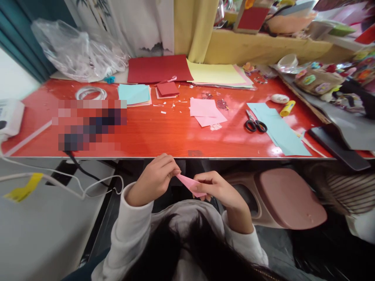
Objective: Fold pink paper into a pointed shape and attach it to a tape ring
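A folded pink paper (189,184), narrow and pointed at its left end, is held between both hands just off the table's front edge. My left hand (159,173) pinches the pointed tip. My right hand (215,187) grips the wider end, thumb on top and fingers beneath. Pink sheets (206,112) lie on the red table (164,132) beyond the hands. To their right are black-handled scissors (255,124), touching light blue paper strips (281,130).
Red sheets (158,69), yellow sheets (216,74) and a blue stack (134,94) lie at the back. A yellow glue stick (287,108) and a dark phone-like slab (336,146) are at the right. A pink bin (293,199) stands below the table edge.
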A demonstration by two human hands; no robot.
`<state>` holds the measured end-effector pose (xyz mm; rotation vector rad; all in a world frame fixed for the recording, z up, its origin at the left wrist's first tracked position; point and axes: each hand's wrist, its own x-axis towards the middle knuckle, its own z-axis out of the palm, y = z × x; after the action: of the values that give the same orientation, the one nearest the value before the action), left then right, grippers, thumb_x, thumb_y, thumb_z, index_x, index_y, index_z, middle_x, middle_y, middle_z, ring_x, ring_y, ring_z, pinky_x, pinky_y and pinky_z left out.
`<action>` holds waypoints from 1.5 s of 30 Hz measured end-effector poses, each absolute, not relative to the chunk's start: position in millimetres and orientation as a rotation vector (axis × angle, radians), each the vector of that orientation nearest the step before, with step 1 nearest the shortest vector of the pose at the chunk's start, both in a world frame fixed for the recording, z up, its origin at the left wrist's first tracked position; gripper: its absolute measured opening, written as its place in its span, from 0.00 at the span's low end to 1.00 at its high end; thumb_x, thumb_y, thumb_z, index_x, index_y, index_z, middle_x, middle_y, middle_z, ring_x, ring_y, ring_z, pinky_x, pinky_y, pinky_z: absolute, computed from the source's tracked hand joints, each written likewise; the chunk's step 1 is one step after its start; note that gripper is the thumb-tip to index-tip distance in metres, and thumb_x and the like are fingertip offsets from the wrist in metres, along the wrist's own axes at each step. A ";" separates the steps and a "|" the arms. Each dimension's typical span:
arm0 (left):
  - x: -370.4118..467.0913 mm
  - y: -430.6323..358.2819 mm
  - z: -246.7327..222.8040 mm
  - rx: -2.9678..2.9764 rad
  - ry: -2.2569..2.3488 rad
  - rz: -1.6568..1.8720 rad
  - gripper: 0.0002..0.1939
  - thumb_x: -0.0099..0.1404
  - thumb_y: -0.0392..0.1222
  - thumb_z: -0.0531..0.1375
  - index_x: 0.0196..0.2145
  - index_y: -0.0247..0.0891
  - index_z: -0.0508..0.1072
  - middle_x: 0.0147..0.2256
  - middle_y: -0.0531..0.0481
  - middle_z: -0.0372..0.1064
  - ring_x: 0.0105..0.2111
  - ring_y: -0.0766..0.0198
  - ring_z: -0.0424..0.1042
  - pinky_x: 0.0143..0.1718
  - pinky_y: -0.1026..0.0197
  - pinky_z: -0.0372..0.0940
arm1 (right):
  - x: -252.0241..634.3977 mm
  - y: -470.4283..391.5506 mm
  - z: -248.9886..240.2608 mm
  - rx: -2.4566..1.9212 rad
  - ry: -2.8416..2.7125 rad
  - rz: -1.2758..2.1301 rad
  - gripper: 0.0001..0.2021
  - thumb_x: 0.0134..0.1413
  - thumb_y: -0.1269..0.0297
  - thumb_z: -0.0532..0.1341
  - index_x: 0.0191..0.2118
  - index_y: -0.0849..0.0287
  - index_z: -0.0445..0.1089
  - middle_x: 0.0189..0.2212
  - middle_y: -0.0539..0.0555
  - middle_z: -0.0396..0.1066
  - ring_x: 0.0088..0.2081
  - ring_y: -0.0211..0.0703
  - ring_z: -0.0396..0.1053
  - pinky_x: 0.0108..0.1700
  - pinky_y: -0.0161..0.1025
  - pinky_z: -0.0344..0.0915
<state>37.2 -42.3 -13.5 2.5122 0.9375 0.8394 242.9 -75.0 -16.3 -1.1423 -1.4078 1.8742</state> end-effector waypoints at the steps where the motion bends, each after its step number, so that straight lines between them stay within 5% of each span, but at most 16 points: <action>1: 37.3 -41.9 -14.8 2.511 0.939 0.821 0.10 0.66 0.30 0.50 0.28 0.36 0.64 0.28 0.49 0.63 0.31 0.64 0.59 0.34 0.60 0.58 | 243.0 -75.3 -15.6 -1.154 -1.420 1.862 0.11 0.52 0.63 0.61 0.22 0.63 0.69 0.17 0.46 0.63 0.19 0.28 0.58 0.20 0.26 0.54; 9: 40.8 -39.8 -19.0 2.535 0.964 0.948 0.11 0.65 0.28 0.50 0.28 0.35 0.66 0.28 0.49 0.61 0.30 0.64 0.58 0.33 0.62 0.59 | 244.9 -75.4 -16.1 -1.206 -1.548 1.735 0.12 0.55 0.60 0.60 0.27 0.62 0.71 0.19 0.47 0.64 0.22 0.30 0.61 0.22 0.27 0.56; 17: 32.5 -38.5 -12.4 2.350 1.175 1.059 0.07 0.66 0.39 0.55 0.38 0.36 0.71 0.33 0.48 0.68 0.36 0.63 0.65 0.41 0.59 0.60 | 248.0 -76.1 -16.1 -1.169 -1.479 1.751 0.12 0.54 0.60 0.61 0.25 0.63 0.71 0.19 0.47 0.65 0.21 0.29 0.61 0.21 0.25 0.56; 31: 32.8 -37.6 -13.9 2.105 0.928 1.120 0.10 0.66 0.39 0.54 0.28 0.38 0.69 0.29 0.50 0.67 0.34 0.64 0.64 0.38 0.59 0.60 | 251.8 -75.7 -18.8 -1.068 -1.465 1.919 0.14 0.54 0.58 0.62 0.25 0.63 0.70 0.19 0.47 0.64 0.21 0.28 0.61 0.21 0.25 0.55; 34: 41.7 -43.1 -9.6 1.857 1.075 0.962 0.11 0.66 0.46 0.53 0.39 0.39 0.71 0.34 0.50 0.71 0.32 0.65 0.67 0.37 0.60 0.61 | 250.2 -75.1 -22.2 -1.115 -1.425 1.809 0.14 0.54 0.56 0.62 0.27 0.63 0.71 0.20 0.47 0.65 0.20 0.28 0.60 0.21 0.26 0.56; 39: 59.8 -53.9 -4.0 1.288 1.128 0.820 0.27 0.56 0.50 0.63 0.51 0.40 0.62 0.29 0.54 0.73 0.21 0.70 0.64 0.21 0.67 0.57 | 242.9 -77.9 -20.9 -1.144 -1.353 1.723 0.14 0.53 0.55 0.62 0.29 0.63 0.72 0.22 0.49 0.67 0.21 0.29 0.63 0.23 0.28 0.59; 41: 64.7 -54.2 -5.8 1.232 1.127 0.843 0.28 0.53 0.47 0.66 0.50 0.39 0.63 0.29 0.54 0.73 0.23 0.70 0.66 0.21 0.68 0.57 | 237.7 -79.3 -19.5 -1.157 -1.317 1.685 0.14 0.52 0.55 0.63 0.28 0.63 0.71 0.22 0.49 0.68 0.21 0.31 0.64 0.24 0.29 0.61; 45: 69.6 -52.7 -10.7 1.268 1.113 0.951 0.12 0.54 0.44 0.65 0.34 0.35 0.71 0.25 0.53 0.71 0.26 0.69 0.68 0.27 0.67 0.61 | 228.4 -79.7 -19.7 -1.224 -1.269 1.594 0.14 0.50 0.54 0.64 0.27 0.63 0.71 0.20 0.49 0.68 0.20 0.32 0.64 0.24 0.31 0.62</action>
<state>69.6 -52.7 -10.7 1.2676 1.1133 0.9506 228.4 -79.7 -19.7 -1.2236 -1.2687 1.5944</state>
